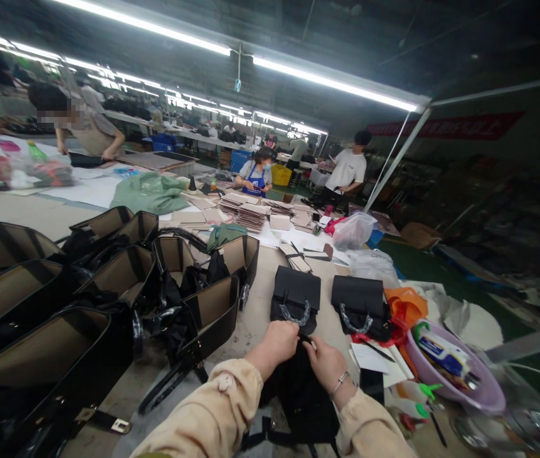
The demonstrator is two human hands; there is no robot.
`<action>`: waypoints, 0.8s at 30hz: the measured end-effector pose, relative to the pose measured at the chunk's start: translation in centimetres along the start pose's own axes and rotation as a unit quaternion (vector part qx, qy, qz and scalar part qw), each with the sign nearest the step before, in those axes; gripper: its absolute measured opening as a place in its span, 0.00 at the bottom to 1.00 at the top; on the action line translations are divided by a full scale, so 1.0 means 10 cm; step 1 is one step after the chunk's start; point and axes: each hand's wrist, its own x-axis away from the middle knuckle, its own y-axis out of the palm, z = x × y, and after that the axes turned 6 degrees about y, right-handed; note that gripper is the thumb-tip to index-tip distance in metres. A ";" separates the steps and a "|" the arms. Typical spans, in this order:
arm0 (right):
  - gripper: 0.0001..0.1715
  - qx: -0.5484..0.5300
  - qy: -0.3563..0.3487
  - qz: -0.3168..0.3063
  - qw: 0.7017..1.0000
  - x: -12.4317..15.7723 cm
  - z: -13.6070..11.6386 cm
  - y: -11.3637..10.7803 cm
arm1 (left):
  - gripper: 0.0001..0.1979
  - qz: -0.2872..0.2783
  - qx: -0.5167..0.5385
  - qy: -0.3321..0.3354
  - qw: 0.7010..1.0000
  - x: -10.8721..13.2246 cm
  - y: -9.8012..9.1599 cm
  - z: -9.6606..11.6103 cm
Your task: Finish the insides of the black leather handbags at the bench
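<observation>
On my feed both hands pinch the far end of one black fabric bag piece (305, 397): the left hand (276, 343) is curled with its fingertips at the top edge, and the right hand (329, 366) grips just beside it, thumb and finger closed on the same edge. From there the piece hangs or lies toward the worktop's (261, 302) near edge, between my forearms; its long axis appears to run near to far, and the right hand sits slightly nearer that edge. I can't tell how much rests on the surface. Just beyond the left hand lies a black flap bag (296, 289), with a second flap bag (358, 299) to its right. Open black bag shells (217, 312) crowd the left side; a purple basin (484, 397) stands toward the right edge.
</observation>
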 end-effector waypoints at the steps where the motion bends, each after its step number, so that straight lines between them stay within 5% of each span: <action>1: 0.14 -0.001 -0.004 -0.004 1.000 -0.02 0.00 -0.01 | 0.12 0.001 0.001 -0.001 1.000 0.00 0.00 0.00; 15: 0.15 0.029 -0.048 0.032 0.998 -0.10 -0.04 0.06 | 0.10 0.019 0.036 -0.001 0.999 0.06 0.01 -0.08; 19: 0.16 0.034 -0.041 0.033 0.998 -0.09 -0.05 0.06 | 0.19 0.014 0.074 -0.067 0.995 0.18 0.06 -0.15; 24: 0.16 0.035 -0.029 0.028 0.999 -0.10 -0.10 0.03 | 0.14 -0.004 0.083 -0.132 0.988 0.26 0.17 -0.23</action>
